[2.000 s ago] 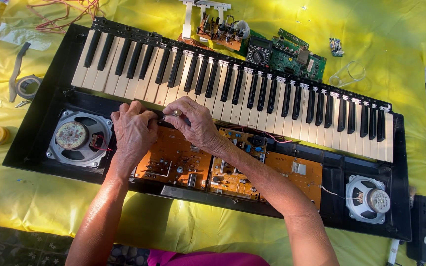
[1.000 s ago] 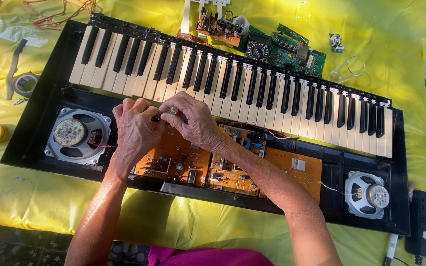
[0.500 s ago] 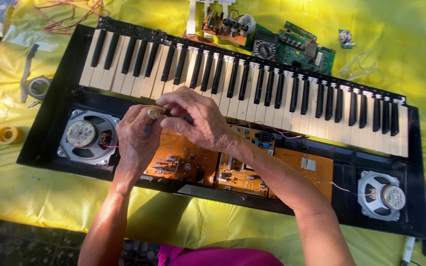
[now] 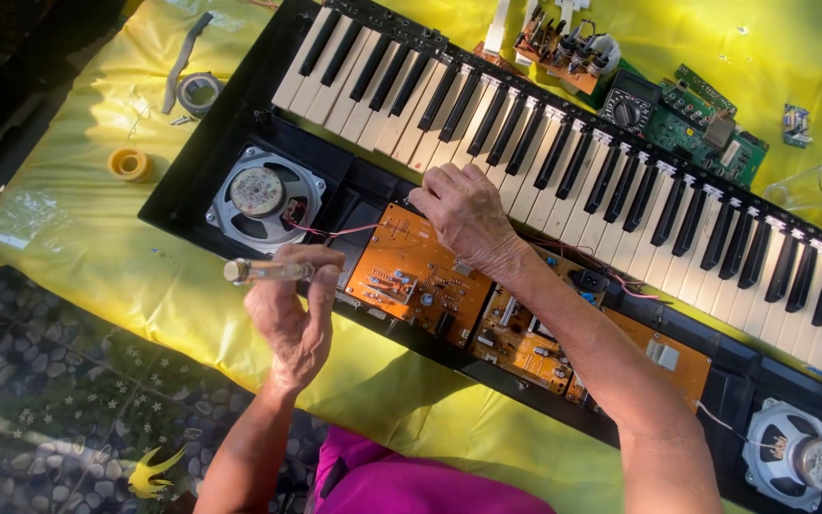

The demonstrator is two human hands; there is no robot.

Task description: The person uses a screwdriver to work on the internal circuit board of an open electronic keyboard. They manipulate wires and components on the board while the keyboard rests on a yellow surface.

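An opened black electronic keyboard (image 4: 192,181) lies on a yellow sheet, its orange circuit boards (image 4: 411,271) and round speakers exposed. My left hand (image 4: 292,319) is raised over the keyboard's near edge, closed around a screwdriver with a clear handle (image 4: 264,271) held sideways. My right hand (image 4: 463,214) rests with bent fingers on the white keys (image 4: 563,181) just above the left orange board; whether it pinches anything small is hidden.
Left speaker (image 4: 264,195) with red wires sits beside the boards; right speaker (image 4: 796,457) at the far end. Green circuit boards and a multimeter (image 4: 630,109) lie behind the keys. A yellow tape roll (image 4: 130,164) and a grey tape roll (image 4: 200,92) lie left. Tiled floor below.
My left hand has pulled away from the right hand toward me, carrying the screwdriver. The right hand stays at the keys. The view has shifted, so the keyboard appears further right.
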